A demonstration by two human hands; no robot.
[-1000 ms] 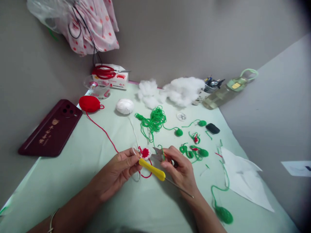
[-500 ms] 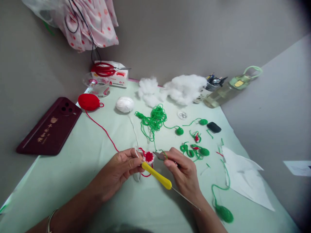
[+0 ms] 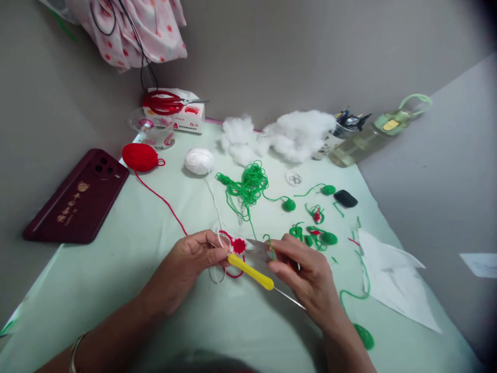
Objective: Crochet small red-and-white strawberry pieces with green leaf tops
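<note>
My left hand (image 3: 196,259) is closed around a small red-and-white crochet piece (image 3: 238,245). It also grips a crochet hook with a yellow handle (image 3: 252,272), whose metal shaft slants down toward my right wrist. Loose white and red yarn loops hang about these fingers. My right hand (image 3: 305,269) is closed on a small bladed cutter (image 3: 258,249), its grey blades pointing left beside the crochet piece; its handle is hidden in my palm. A short green yarn end (image 3: 268,243) sticks up at the right fingertips. From the tangled green yarn (image 3: 248,186) a strand runs down toward the blades.
Behind my hands lie a red yarn ball (image 3: 140,157), a white yarn ball (image 3: 199,161) and white stuffing (image 3: 297,135). A dark red phone (image 3: 77,199) lies left. Small green crochet pieces (image 3: 329,238) and white paper (image 3: 392,280) are right. A bottle (image 3: 365,140) leans at back right.
My right hand has shifted slightly right and the cutter's blades show more. The green strand at its fingertips now stands up as a separate end. The view has tilted a little.
</note>
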